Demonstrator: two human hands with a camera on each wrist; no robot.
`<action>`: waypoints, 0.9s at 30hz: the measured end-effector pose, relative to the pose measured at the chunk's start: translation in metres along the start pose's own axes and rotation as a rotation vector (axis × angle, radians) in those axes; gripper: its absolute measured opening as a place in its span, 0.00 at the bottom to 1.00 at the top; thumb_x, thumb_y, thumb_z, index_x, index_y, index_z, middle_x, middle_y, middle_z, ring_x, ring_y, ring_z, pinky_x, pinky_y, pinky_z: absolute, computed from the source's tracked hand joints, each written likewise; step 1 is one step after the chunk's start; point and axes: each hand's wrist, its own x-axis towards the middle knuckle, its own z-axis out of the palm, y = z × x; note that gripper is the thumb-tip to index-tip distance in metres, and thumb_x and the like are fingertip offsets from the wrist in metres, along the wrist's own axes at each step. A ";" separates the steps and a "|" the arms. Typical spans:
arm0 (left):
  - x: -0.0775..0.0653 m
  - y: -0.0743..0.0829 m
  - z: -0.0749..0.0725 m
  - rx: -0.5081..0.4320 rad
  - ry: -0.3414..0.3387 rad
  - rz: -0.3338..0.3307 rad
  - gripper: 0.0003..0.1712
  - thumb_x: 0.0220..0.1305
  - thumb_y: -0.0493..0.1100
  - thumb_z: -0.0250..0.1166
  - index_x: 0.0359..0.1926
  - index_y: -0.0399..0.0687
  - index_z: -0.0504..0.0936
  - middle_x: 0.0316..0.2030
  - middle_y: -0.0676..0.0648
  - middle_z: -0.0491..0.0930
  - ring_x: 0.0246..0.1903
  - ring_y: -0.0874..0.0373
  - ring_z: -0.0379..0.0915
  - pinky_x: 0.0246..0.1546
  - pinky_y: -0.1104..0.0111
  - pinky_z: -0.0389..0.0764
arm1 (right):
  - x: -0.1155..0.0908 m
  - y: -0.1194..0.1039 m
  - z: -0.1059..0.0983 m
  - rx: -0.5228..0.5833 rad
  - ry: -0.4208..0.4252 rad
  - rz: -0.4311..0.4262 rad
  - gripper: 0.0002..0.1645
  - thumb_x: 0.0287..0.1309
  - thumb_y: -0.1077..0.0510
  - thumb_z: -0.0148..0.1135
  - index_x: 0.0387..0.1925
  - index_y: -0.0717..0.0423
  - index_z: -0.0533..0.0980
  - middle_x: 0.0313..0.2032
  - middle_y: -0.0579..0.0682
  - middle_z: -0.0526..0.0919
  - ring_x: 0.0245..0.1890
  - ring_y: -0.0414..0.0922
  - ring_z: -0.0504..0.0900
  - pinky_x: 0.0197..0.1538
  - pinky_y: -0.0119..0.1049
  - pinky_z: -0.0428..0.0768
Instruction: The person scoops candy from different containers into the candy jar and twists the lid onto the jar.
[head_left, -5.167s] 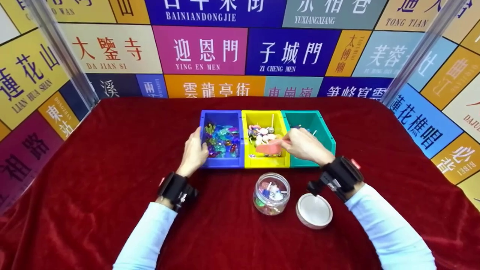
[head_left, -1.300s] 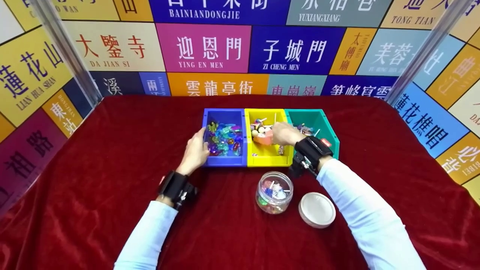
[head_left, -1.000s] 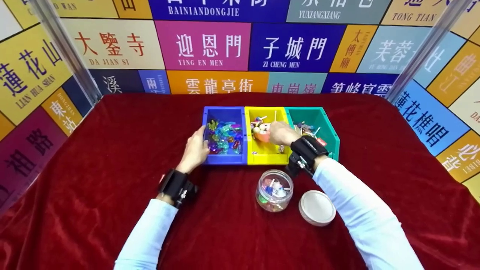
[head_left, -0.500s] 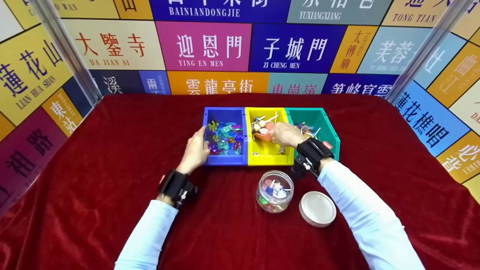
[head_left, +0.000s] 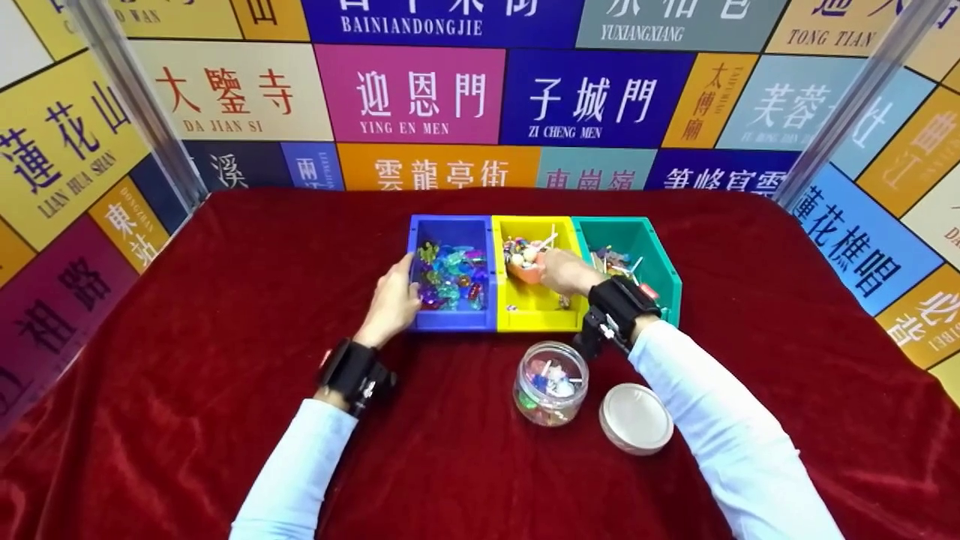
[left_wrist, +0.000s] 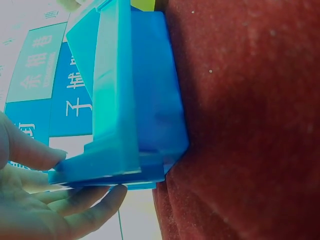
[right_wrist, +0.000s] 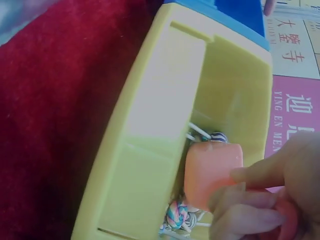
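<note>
My left hand [head_left: 391,300] grips the left side wall of the blue bin [head_left: 454,321]; in the left wrist view the thumb lies on one face of the wall and the fingers on the other. Clear coloured gem-like pieces [head_left: 448,281] fill that bin. With my right hand [head_left: 568,273] I hold a salmon-pink scoop [right_wrist: 212,170] inside the yellow bin [head_left: 535,321]. Small lollipops [head_left: 525,251] with white sticks lie in and around the scoop; the hand hides part of its handle. A swirled lollipop [right_wrist: 176,215] shows beside the scoop in the right wrist view.
A green bin [head_left: 666,259] with more small pieces adjoins the yellow one, under my right wrist. In front stands an uncovered clear jar [head_left: 549,414] partly filled with mixed pieces. Its round lid [head_left: 636,417] lies to the right on the red cloth [head_left: 465,450].
My right hand has carried the scoop from the yellow bin's front right deeper in and leftward, then shifted it slightly among the lollipops. The left hand keeps its grip on the blue bin.
</note>
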 end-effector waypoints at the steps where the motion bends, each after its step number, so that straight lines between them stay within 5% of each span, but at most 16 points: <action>1: 0.000 0.000 0.000 0.000 -0.002 -0.001 0.29 0.58 0.28 0.49 0.61 0.28 0.58 0.56 0.30 0.64 0.56 0.40 0.61 0.59 0.57 0.62 | 0.008 0.008 0.008 -0.001 0.013 0.016 0.07 0.51 0.62 0.48 0.33 0.60 0.68 0.25 0.57 0.72 0.20 0.46 0.68 0.19 0.33 0.68; 5: -0.001 -0.001 0.000 0.006 0.004 -0.001 0.28 0.58 0.28 0.49 0.61 0.28 0.57 0.56 0.29 0.64 0.56 0.40 0.61 0.58 0.57 0.62 | 0.003 0.000 0.005 -0.017 0.036 0.050 0.15 0.50 0.60 0.51 0.42 0.58 0.69 0.29 0.58 0.74 0.24 0.49 0.70 0.23 0.35 0.70; 7: -0.001 -0.001 0.000 0.005 0.000 -0.003 0.29 0.58 0.28 0.49 0.61 0.27 0.57 0.56 0.29 0.64 0.56 0.40 0.61 0.59 0.57 0.62 | -0.007 -0.014 -0.005 0.007 -0.019 0.112 0.19 0.53 0.59 0.50 0.48 0.57 0.67 0.35 0.59 0.76 0.30 0.51 0.72 0.29 0.39 0.73; 15: 0.000 -0.001 0.001 0.010 -0.004 0.003 0.29 0.57 0.27 0.49 0.61 0.28 0.58 0.55 0.29 0.65 0.55 0.40 0.62 0.58 0.57 0.62 | -0.030 -0.041 -0.025 0.027 -0.019 0.065 0.22 0.53 0.62 0.49 0.52 0.59 0.65 0.35 0.61 0.76 0.29 0.51 0.73 0.28 0.37 0.73; 19: 0.000 -0.001 0.000 0.019 -0.010 -0.002 0.29 0.57 0.27 0.50 0.61 0.28 0.58 0.54 0.29 0.66 0.55 0.39 0.62 0.58 0.57 0.63 | -0.052 -0.064 -0.043 0.068 -0.045 0.102 0.30 0.52 0.67 0.48 0.59 0.61 0.60 0.45 0.65 0.74 0.32 0.52 0.72 0.28 0.37 0.74; 27: 0.000 0.000 0.000 0.017 -0.011 -0.011 0.29 0.58 0.28 0.49 0.61 0.28 0.58 0.55 0.29 0.65 0.55 0.40 0.62 0.58 0.57 0.63 | -0.076 -0.079 -0.051 0.022 -0.066 0.119 0.24 0.51 0.65 0.49 0.50 0.75 0.61 0.38 0.65 0.75 0.31 0.51 0.72 0.34 0.39 0.76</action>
